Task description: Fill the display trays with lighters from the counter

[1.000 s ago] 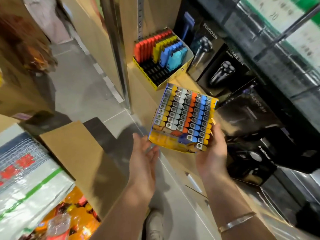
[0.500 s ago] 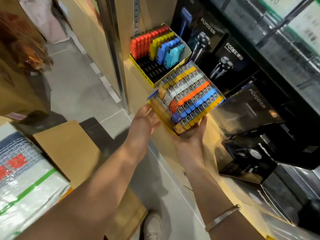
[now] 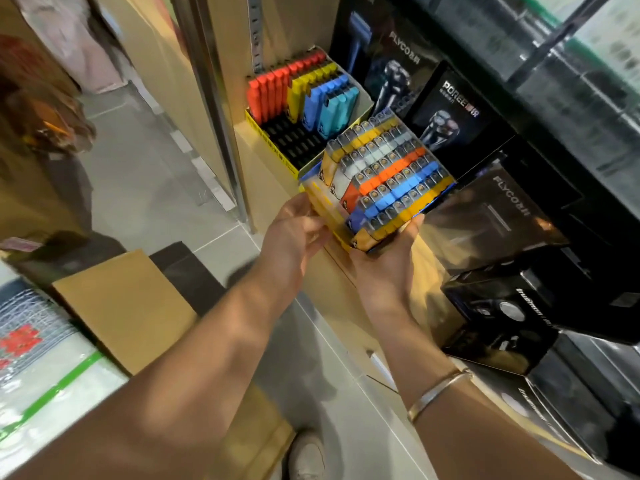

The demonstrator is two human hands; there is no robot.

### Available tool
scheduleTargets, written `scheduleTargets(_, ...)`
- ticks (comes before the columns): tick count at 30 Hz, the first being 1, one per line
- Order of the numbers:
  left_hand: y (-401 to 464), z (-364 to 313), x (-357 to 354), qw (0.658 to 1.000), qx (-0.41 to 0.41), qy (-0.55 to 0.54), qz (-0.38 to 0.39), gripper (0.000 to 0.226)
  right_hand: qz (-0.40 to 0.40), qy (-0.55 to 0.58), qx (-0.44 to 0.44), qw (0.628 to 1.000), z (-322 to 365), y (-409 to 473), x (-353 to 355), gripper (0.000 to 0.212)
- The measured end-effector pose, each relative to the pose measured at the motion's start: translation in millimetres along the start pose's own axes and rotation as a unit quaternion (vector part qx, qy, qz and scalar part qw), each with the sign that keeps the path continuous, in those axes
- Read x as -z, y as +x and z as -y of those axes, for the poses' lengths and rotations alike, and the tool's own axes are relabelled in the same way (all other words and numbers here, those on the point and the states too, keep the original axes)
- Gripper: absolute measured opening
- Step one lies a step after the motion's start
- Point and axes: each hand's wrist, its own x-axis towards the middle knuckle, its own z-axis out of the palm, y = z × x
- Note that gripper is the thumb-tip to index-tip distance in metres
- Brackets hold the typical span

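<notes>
Yellow card forms the near wall of the full tray, and the left hand curls its fingers against that wall, gripping the tray's left side. The right hand cups the tray from below at its near right corner, with fingertips wrapped up over the edge; how far the palm reaches underneath is hidden. Between the two hands the tray is held tilted, near edge low, over the front of the wooden counter, probably so it can slide onto the shelf without spilling.

Inside it the lighters stand packed in rows, metal caps up: yellow, pale grey, orange, blue, then yellow again, with no gap visible. Just behind it on the counter, touching or nearly so, stands the second tray. Red, yellow, blue and light blue lighters fill its back rows, while its front black slots sit bare, so that one seems to need the filling.

To the right, black shaver boxes line the shelf, standing and stacked. A cardboard box rests lower left, beside a plastic-wrapped bundle.
</notes>
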Motion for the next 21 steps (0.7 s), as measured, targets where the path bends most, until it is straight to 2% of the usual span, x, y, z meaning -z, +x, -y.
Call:
scheduleTargets(3,1,8,-3,1.000,0.004,0.018,0.017,0.057,0.001,-0.009,0.014,1.000,-2,2,4,0.092)
scheduleTargets(6,2,8,-3,1.000,0.003,0.020,0.017,0.064,-0.001,0.006,0.013,1.000,1,-1,-1,0.096)
scheduleTargets(13,-2,-6,4,0.996,0.020,0.074,0.043,0.053,0.028,0.025,-0.023,0.999,11,-6,2,0.098)
scheduleTargets(19,-45,-34,12,0.991,0.040,0.123,0.017,0.051,0.083,0.081,-0.106,0.988,40,-40,38,0.071)
scheduleTargets(21,-67,-47,16,0.994,0.049,0.101,-0.007,0.042,0.112,0.053,-0.153,0.980,54,-42,55,0.061)
